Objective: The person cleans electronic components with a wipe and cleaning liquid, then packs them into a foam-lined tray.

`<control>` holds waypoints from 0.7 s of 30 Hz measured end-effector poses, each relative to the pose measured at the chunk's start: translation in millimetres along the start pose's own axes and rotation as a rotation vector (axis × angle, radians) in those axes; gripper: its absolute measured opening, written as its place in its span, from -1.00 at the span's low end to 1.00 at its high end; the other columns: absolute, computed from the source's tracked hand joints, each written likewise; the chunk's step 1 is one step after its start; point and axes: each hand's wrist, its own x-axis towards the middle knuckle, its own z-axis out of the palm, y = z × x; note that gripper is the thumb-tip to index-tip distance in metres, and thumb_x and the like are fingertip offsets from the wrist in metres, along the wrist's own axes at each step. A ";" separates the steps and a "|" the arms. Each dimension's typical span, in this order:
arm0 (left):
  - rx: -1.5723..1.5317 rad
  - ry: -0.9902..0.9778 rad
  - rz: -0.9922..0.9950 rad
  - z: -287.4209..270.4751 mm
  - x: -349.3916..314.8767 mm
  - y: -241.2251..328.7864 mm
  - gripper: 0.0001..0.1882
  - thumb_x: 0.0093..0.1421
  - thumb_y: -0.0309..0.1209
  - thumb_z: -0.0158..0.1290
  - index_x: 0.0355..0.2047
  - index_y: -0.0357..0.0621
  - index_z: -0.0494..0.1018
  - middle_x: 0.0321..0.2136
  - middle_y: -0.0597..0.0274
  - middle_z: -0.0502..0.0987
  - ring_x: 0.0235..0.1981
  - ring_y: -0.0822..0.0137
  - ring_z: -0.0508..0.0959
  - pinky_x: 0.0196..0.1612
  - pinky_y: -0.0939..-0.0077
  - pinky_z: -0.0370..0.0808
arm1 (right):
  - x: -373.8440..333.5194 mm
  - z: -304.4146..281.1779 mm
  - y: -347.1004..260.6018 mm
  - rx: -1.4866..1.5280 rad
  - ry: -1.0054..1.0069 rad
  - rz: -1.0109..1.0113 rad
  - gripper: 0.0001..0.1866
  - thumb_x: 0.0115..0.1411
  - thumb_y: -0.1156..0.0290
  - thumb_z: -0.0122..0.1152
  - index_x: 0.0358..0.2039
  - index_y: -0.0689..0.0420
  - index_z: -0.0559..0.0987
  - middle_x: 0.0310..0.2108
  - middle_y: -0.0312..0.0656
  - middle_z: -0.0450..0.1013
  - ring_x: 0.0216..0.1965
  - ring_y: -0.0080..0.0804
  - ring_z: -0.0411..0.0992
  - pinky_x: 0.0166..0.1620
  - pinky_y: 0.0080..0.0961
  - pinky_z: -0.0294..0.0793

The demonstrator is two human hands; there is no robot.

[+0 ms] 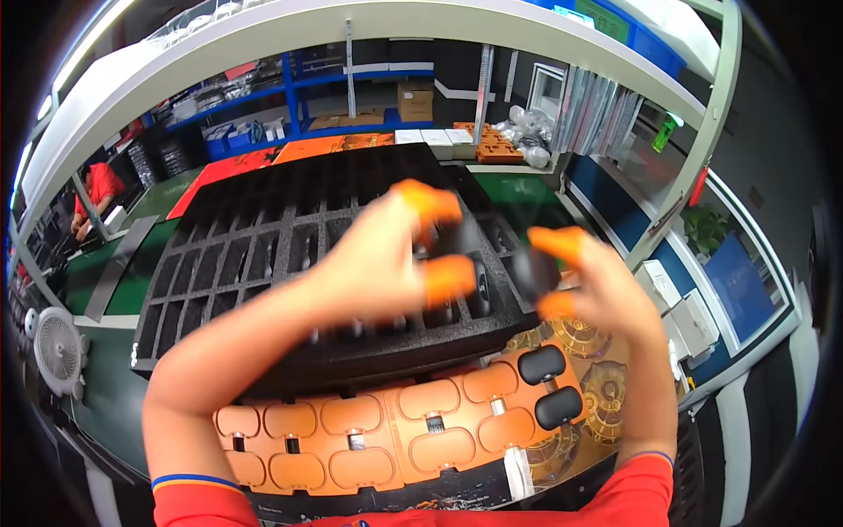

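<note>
Orange covers sit on the fingertips of both hands. My left hand (399,255) is over the right part of a black foam tray (386,338), its thumb and fingers closed round a motion-blurred dark piece (454,237). Past the tray's right edge, my right hand (593,277) grips a black rounded case (533,274) between thumb and fingers. The foam has rows of narrow slots, and several on the right hold black cases. Nearer me lies an orange tray (391,430) with paired oval recesses. Two black cases, one upper (541,364) and one lower (558,407), fill its right-end pair.
A gold-patterned board (606,395) lies under the orange tray's right end. A white fan (60,351) stands at the left. White boxes (689,321) are at the right. A shelf beam (395,19) spans overhead. Another person (101,189) sits at the far left.
</note>
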 end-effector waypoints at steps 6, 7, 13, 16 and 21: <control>0.227 0.304 -0.302 14.6 90.6 -190.0 -0.41 -0.13 -0.07 0.15 -0.13 -0.20 0.45 -0.24 -0.05 0.51 -0.20 0.05 0.52 -0.12 0.32 0.43 | 195.0 64.7 41.9 -0.573 0.059 0.068 -0.53 -0.09 0.52 0.11 -0.07 -0.02 0.48 -0.16 0.02 0.37 -0.10 -0.09 0.37 -0.07 -0.29 0.38; 0.306 0.183 -0.319 23.0 90.5 -200.6 -0.41 -0.11 -0.05 0.13 -0.11 -0.14 0.45 -0.20 -0.03 0.51 -0.17 0.02 0.51 -0.10 0.30 0.43 | 210.5 72.3 42.7 -0.584 -0.101 0.120 -0.54 -0.08 0.51 0.09 -0.08 -0.03 0.49 -0.17 0.02 0.39 -0.10 -0.06 0.37 -0.05 -0.27 0.37; 0.416 -0.080 -0.180 19.0 95.2 -223.4 -0.65 -0.08 -0.24 0.05 -0.30 -0.18 0.53 -0.30 -0.06 0.54 -0.28 0.05 0.54 -0.18 0.27 0.45 | 254.9 132.2 61.3 -0.245 -0.164 -0.228 -0.59 -0.11 0.46 0.04 -0.16 0.19 0.50 -0.24 0.10 0.46 -0.17 -0.02 0.43 -0.09 -0.22 0.39; 0.351 0.136 -0.016 26.3 90.0 -229.8 -0.70 0.00 -0.38 -0.01 -0.26 -0.24 0.50 -0.27 -0.08 0.53 -0.23 0.05 0.52 -0.14 0.30 0.43 | 246.4 143.5 86.5 0.079 0.155 -0.113 -0.53 -0.03 0.26 0.07 -0.11 0.25 0.44 -0.25 0.16 0.45 -0.16 0.06 0.41 -0.09 -0.20 0.39; 0.290 -0.062 -0.112 15.9 94.9 -251.7 -0.74 0.02 -0.42 -0.03 -0.27 -0.18 0.52 -0.34 -0.08 0.54 -0.27 0.03 0.54 -0.18 0.29 0.44 | 235.0 140.7 78.4 0.017 0.047 -0.081 -0.24 0.03 -0.19 -0.03 -0.03 0.28 0.38 -0.21 0.20 0.43 -0.11 0.08 0.39 -0.05 -0.22 0.37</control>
